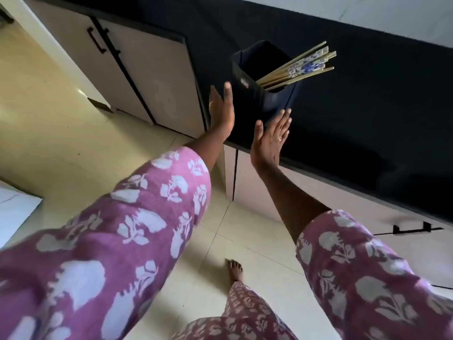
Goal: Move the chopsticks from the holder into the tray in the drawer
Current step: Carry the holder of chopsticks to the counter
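The black table stands above pale cabinets. Between the flat, empty left hand and right hand stands the holder with chopsticks.

I see a dark rectangular holder upright on the black worktop, between my left hand and right hand, wooden chopsticks, some with blue-and-white patterned tops, leaning from its corner, above my right hand
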Demonstrator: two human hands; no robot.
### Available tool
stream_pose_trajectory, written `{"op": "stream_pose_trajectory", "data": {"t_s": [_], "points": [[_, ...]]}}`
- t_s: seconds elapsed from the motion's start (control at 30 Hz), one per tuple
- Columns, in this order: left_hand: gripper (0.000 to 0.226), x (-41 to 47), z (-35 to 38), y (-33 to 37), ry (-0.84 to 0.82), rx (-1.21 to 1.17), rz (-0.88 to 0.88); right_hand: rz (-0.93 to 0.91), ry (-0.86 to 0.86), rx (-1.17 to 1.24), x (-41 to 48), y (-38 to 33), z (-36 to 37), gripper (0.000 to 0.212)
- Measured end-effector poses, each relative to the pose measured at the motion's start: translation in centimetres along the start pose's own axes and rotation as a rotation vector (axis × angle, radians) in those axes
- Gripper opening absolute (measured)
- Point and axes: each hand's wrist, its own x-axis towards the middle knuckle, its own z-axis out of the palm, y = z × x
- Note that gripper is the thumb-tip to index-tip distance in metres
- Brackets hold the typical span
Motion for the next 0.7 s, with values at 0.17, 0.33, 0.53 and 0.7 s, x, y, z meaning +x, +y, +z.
{"op": "stream_pose_trajectory", "data": {"t_s": [0.17, 0.33, 0.53, 0.7], "points": [[0.073, 3.8, 1.6, 2.2, -0.072, -0.284, -0.139, 0.069, 0.033, 0.167, 3.0, -1.4, 0.6, 0.070], [0.092, 6.2, 2.3, 1.5, -0.214, -0.422, -0.155, 0.021, 0.028, 0.308, 3.1, -1.6, 1.1, 0.100], [0.113, 6.7, 2.0, 0.5, -0.165, -0.436, -0.224, 0.103, 0.076, 0.486, 2.2, -2.9, 1.2, 0.112], [0.084, 2.5, 0.3, 0.9, -0.105, -0.462, -0.104, 0.148, 0.103, 0.510, 0.0, -3.2, 1.1, 0.115]]}}
